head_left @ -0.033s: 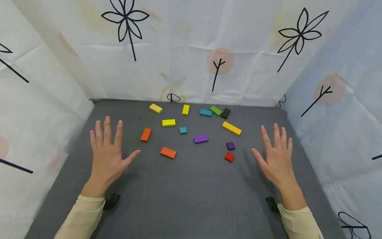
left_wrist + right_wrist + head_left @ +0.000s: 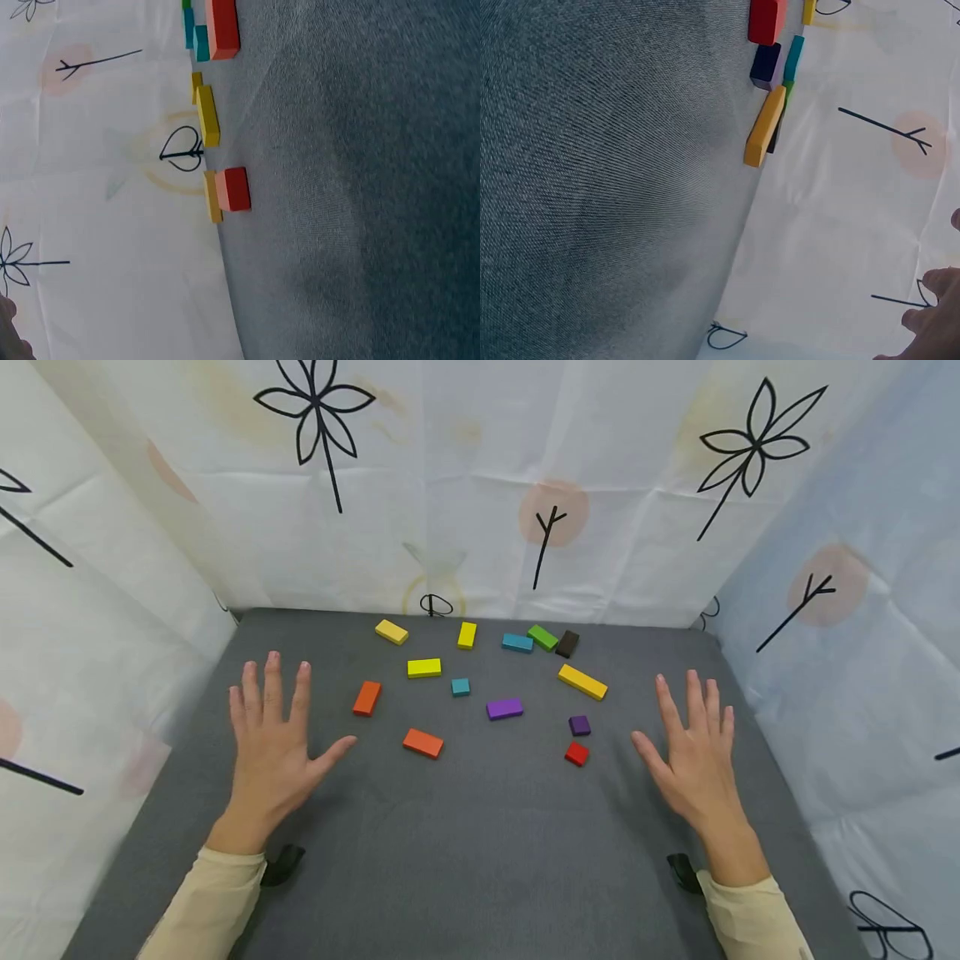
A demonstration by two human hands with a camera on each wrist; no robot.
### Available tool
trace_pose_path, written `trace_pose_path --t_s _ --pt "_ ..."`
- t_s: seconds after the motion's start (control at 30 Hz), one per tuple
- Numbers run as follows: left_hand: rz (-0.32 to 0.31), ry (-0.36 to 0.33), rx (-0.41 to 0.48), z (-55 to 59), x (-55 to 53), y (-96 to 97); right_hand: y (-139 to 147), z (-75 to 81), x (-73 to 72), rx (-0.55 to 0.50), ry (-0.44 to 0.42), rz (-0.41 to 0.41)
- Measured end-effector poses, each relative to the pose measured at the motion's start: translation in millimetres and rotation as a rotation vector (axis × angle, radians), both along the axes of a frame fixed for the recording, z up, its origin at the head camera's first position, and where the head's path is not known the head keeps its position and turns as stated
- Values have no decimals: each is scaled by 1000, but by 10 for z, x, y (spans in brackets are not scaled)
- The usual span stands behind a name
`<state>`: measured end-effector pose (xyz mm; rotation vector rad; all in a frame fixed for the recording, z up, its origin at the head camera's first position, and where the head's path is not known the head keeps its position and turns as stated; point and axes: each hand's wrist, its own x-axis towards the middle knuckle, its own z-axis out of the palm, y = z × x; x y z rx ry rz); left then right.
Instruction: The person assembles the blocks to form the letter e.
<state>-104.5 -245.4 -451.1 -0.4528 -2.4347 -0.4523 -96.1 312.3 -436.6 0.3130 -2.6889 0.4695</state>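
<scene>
My left hand (image 2: 270, 752) is held with straight, spread fingers on the left, holding nothing. Nearest to it are an orange block (image 2: 367, 699) and a second orange block (image 2: 423, 744). On the right side my right hand (image 2: 693, 760) has its fingers spread too, with nothing in it. A red block (image 2: 577, 754), a dark purple block (image 2: 580, 726) and a long amber block (image 2: 582, 682) lie closest to that hand. In the left wrist view, only a bit of the left fingers (image 2: 9, 330) shows; the right wrist view catches part of the right fingers (image 2: 930, 319).
Between the hands lie a purple block (image 2: 505, 709), a small teal block (image 2: 461, 687) and a yellow block (image 2: 424, 668). Farther back are a blue block (image 2: 517, 643), a green block (image 2: 543, 638), a dark brown block (image 2: 567, 644) and several yellowish ones. Printed white cloth (image 2: 480, 527) borders the grey table (image 2: 465, 860).
My left hand has shifted very slightly to the right. The right hand and the blocks look unmoved.
</scene>
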Motion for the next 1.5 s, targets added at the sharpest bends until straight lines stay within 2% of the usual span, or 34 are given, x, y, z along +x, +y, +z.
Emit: trace_pose_path --t_s 0.17,0.37,0.57,0.77,0.87,1.03,1.23,1.5 --pt "-21 -13 -6 21 -39 66 24 15 -48 -63 11 38" --pt "-84 -49 -21 35 -194 244 32 122 -211 -167 -2 92" --pt "-162 -92 -8 31 -360 487 -45 185 -399 -164 -119 72" --pt "-273 -200 71 39 -529 753 -128 160 -640 -109 -244 78" --pt "-309 -254 92 61 -613 871 -162 135 -772 -95 -293 86" --pt "-316 -352 114 56 -736 983 -199 65 -942 -89 -369 111" --pt "-303 -477 98 30 -925 1047 -231 -6 -1056 -78 -419 112" --pt "-246 -576 80 -76 -1202 1014 -302 -108 -1223 -56 -486 110"
